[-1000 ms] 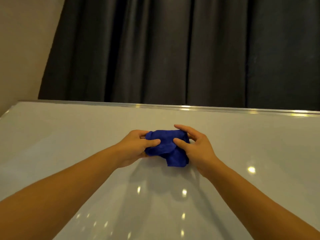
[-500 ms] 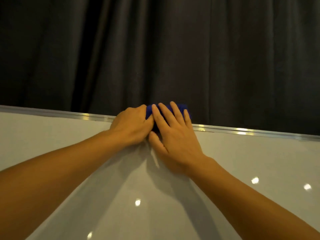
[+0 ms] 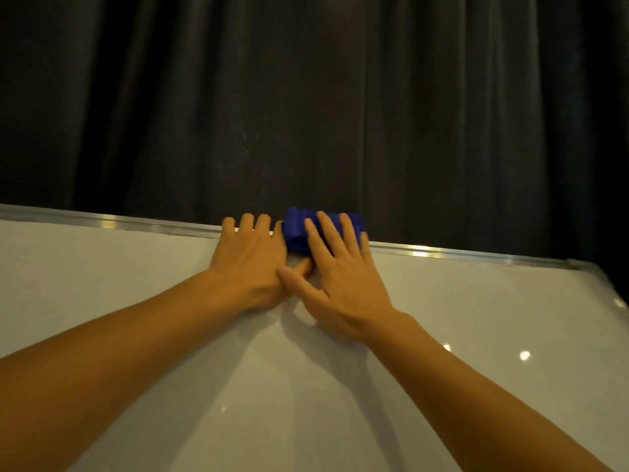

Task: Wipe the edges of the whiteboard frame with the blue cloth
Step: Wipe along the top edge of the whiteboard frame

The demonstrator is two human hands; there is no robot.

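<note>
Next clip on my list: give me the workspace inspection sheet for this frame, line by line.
Surface: glossy whiteboard, bare apart from ceiling-light reflections and the arms' shadows.
Job's things: blue cloth bunched on the metal frame edge at the far side; a frame corner shows at far right.
Clutter: nothing seen.
Grips: right hand lies flat with fingers spread over the cloth, pressing it on the frame; left hand rests beside the cloth, fingertips curled over the frame edge, no clamp on the cloth visible.
Cables: nothing seen.
Surroundings: dark pleated curtain behind the board; dim room.
</note>
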